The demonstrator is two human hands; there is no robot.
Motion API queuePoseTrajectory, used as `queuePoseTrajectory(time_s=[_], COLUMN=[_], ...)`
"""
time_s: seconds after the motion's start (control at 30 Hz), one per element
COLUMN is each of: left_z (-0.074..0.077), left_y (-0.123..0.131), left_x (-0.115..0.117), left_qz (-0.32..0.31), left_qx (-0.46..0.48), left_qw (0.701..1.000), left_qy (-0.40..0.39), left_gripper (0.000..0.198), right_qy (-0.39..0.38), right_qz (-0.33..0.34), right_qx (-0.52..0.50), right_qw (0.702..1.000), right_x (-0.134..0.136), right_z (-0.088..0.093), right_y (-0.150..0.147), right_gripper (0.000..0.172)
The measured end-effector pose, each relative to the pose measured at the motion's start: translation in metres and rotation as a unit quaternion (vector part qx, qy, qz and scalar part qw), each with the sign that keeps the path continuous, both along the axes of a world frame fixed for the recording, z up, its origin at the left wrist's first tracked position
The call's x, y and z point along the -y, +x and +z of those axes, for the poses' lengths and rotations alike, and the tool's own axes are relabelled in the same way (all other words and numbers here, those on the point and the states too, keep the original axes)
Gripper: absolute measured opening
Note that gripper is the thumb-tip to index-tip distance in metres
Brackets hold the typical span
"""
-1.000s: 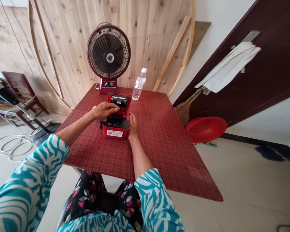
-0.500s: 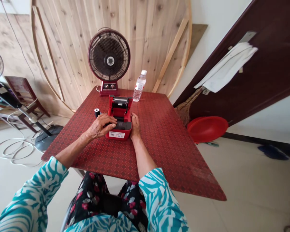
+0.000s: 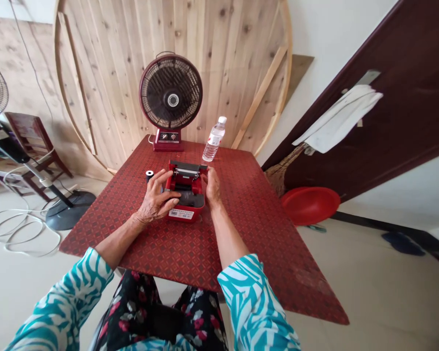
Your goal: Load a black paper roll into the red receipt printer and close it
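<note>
A small red and black receipt printer (image 3: 183,213) sits on the table in front of me, its lid (image 3: 187,168) raised and tilted. My left hand (image 3: 156,197) rests at the printer's left side with fingers apart. Its fingertips touch the lid's left edge, and the thumb lies over the dark front cover. On the other side, my right hand (image 3: 212,189) is closed around the lid's right edge, some of its fingers hidden behind. Just beyond my left hand stands a black paper roll (image 3: 149,174) with a white core end, partly covered by the fingers.
A red patterned table (image 3: 256,234) carries a dark red fan (image 3: 171,100) at the back and a water bottle (image 3: 214,140). A standing fan base (image 3: 70,209) and loose cables are on the floor at left. A red basin (image 3: 310,205) lies at right.
The printer's lid has tipped forward from its more upright position. My left hand has moved from the front cover towards the lid, and my right hand has risen to the lid's edge.
</note>
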State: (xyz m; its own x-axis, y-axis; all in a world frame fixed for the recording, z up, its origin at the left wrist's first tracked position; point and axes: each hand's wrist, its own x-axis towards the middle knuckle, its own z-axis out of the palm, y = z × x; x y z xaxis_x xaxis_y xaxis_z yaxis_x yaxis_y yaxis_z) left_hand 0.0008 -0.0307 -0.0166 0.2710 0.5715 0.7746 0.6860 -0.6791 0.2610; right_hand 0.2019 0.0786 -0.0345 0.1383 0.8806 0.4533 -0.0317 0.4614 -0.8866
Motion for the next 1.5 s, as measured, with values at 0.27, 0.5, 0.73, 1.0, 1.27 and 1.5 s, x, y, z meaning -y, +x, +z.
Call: queuePoseTrajectory(time_s=[0.27,0.5,0.73,1.0,1.27,1.5], left_z=[-0.008,-0.018,-0.009,-0.016,-0.005,0.006], left_y=[-0.004,-0.013,-0.008,-0.014,-0.015,-0.005], left_x=[-0.004,-0.008,-0.005,-0.005,0.002,-0.003], left_qz=[0.009,-0.029,0.013,-0.036,-0.033,-0.076], left_qx=[0.055,-0.031,-0.055,0.006,0.308,0.415], left_qw=[0.998,0.994,0.991,0.993,0.912,0.824], left_qy=[-0.031,-0.104,-0.119,-0.113,-0.27,-0.379], left_gripper=[0.067,0.097,0.083,0.091,0.054,0.052], right_qy=[0.002,0.007,0.011,0.02,-0.04,-0.063], right_qz=[-0.048,-0.052,-0.053,-0.046,-0.052,-0.015], right_qx=[0.072,0.047,0.064,0.06,0.053,0.051], right_qw=[0.996,0.997,0.996,0.997,0.996,0.997], right_x=[0.047,0.049,0.045,0.051,0.048,0.053], right_z=[-0.019,-0.025,-0.027,-0.029,-0.035,-0.027], right_y=[0.001,-0.004,-0.003,-0.003,-0.005,-0.005], right_gripper=[0.04,0.044,0.042,0.044,0.051,0.048])
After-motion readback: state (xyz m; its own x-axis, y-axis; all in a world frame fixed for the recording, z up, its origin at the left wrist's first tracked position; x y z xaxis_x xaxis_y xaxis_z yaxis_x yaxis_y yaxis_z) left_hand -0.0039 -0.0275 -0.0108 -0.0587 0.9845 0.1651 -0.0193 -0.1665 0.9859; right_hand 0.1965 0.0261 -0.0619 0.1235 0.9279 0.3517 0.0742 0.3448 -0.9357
